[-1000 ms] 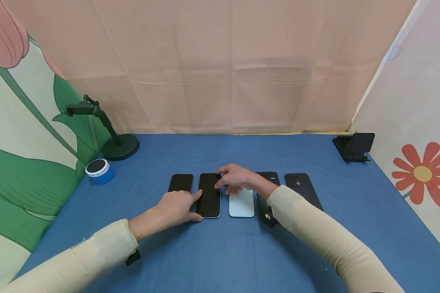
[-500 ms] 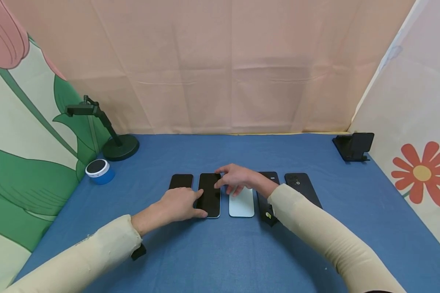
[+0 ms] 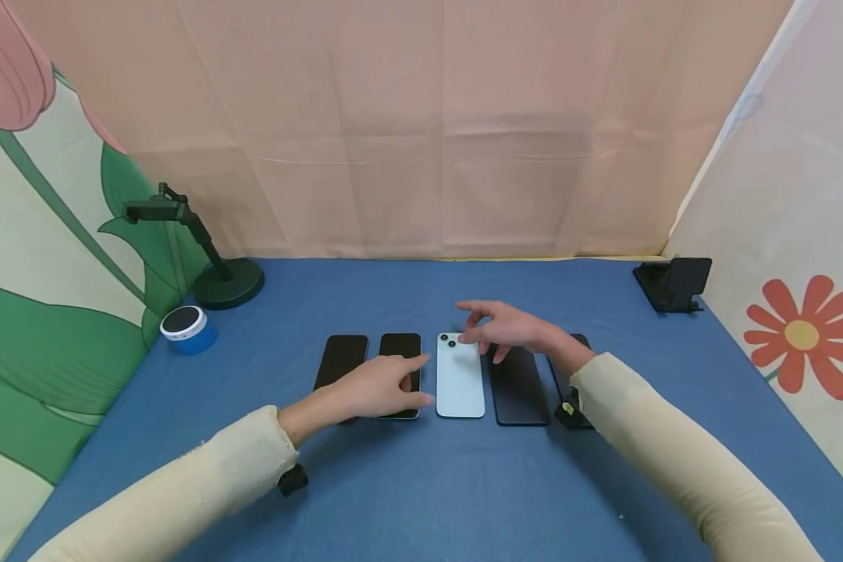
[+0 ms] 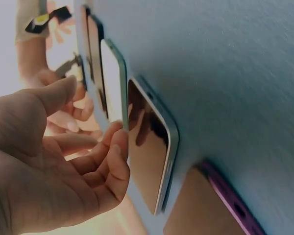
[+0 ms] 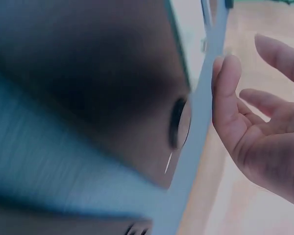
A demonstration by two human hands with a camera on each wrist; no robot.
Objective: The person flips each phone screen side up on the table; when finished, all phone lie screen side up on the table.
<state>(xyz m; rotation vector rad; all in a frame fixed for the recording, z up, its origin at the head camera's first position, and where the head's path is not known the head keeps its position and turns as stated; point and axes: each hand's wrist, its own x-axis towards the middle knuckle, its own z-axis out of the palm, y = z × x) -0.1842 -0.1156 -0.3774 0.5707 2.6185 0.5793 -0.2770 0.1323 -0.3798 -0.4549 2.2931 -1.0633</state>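
Observation:
Several phones lie in a row. My left hand (image 3: 375, 386) is over a black-screened phone (image 3: 399, 345), index finger and thumb stretched toward the white phone (image 3: 460, 382) beside it. In the left wrist view its other fingers (image 4: 118, 169) are loosely bent, holding nothing. Above the far end of the white phone and a dark phone (image 3: 520, 398) on its right hovers my right hand (image 3: 509, 326), index finger extended. The right wrist view shows that hand (image 5: 269, 132) with nothing in its grasp. The left hand partly covers the leftmost phone (image 3: 340, 359); the right arm hides much of the rightmost phone (image 3: 580, 340).
At the back left stands a black desk lamp-like stand (image 3: 228, 282), with a blue and white round container (image 3: 188, 332) in front of it. A black phone stand (image 3: 673, 285) is at the back right corner. Blue cloth (image 3: 421, 492) covers the table.
Both hands have shifted right. The left moved across the black-screened phone toward the white one; the right left the black-screened phone's far end and uncovered the white phone's camera end.

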